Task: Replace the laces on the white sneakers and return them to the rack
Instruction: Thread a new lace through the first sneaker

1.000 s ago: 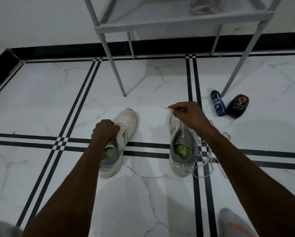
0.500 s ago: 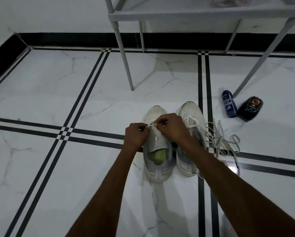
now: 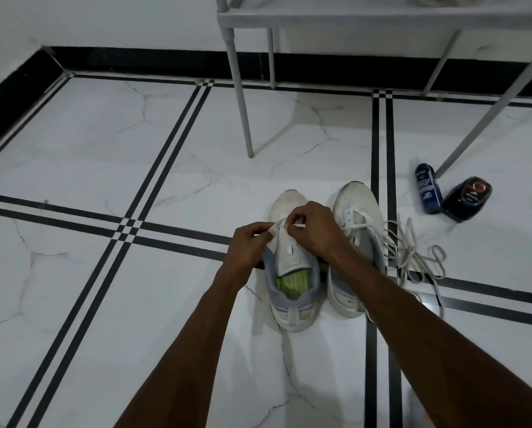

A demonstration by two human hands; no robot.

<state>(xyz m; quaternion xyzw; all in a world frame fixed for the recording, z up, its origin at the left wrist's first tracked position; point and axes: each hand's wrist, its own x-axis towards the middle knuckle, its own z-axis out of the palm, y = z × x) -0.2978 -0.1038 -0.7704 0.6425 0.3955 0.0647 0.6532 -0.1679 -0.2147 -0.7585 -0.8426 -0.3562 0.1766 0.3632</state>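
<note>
Threading: lace (image 3: pixel 281 224) into front eyelets of left sneaker (image 3: pixel 291 267), mid-floor (image 3: pixel 104 149).
Left hand (image 3: pixel 252 242): pinches lace end.
Right hand (image 3: pixel 314 230): pinches other end.
Advice: equalise ends, keep lace flat.
Right sneaker (image 3: pixel 356 217): part-laced, touching alongside.

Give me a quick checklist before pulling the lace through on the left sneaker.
1. White lace pinched by left hand and right hand: ok.
2. Left white sneaker flat on the marble floor: ok.
3. Lace through the lowest eyelets: cannot tell, fingers cover them.
4. Right white sneaker fully laced: not ok, loose lace trails on the floor.
5. Grey metal rack within reach: cannot tell.
</note>
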